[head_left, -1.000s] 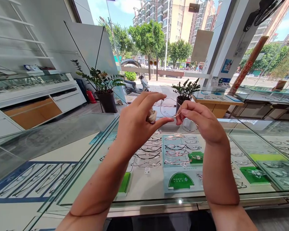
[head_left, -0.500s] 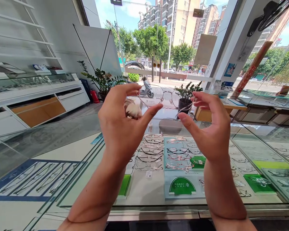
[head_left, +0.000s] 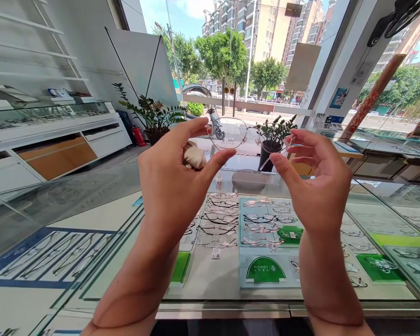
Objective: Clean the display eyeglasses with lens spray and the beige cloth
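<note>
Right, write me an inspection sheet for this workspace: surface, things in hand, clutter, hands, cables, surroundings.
Surface: glass display counter, see-through, with rows of eyeglass frames showing beneath it.
Things in hand: wire-rimmed glasses, held up above the counter; crumpled pale cloth.
Clutter: small bottle beyond the frames; green sign near the front.
Hands: left hand at one side of the glasses, cloth tucked in it; right hand at the other, forefinger touching, thumb apart from forefinger.
Cables: nothing seen near the hands.
Surroundings: potted plants, red fire extinguisher, scooter outside.
</note>
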Demonstrator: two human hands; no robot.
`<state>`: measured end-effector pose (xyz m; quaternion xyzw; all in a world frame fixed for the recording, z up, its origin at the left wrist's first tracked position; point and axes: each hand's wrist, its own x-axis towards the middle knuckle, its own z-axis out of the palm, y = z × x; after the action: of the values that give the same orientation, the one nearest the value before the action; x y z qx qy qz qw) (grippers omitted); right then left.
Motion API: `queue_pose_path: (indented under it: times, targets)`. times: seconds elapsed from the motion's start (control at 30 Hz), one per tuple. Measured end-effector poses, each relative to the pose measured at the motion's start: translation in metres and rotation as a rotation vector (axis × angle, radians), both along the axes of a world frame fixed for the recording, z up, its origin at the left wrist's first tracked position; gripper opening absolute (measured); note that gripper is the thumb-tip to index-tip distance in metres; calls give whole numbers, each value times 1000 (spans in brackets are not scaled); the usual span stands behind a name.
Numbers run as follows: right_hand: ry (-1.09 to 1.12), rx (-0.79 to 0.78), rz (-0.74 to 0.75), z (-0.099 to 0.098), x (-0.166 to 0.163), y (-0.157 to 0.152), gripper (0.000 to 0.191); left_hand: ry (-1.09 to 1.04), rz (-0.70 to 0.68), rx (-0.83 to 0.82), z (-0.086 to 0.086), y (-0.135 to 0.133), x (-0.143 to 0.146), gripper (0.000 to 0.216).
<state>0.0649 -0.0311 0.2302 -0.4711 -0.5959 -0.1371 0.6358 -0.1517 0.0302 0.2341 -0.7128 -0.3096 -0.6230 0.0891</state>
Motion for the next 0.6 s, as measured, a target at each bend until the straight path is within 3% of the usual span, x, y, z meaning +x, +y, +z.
queue_pose_path:
  times: [0.2, 0.6]
  targets:
    - [46, -46, 62, 0, 3, 2, 43, 7, 39, 24, 0, -2, 2, 47]
    - [-13, -52, -19, -1, 10, 5, 43, 12, 48, 15, -2, 2, 6, 42]
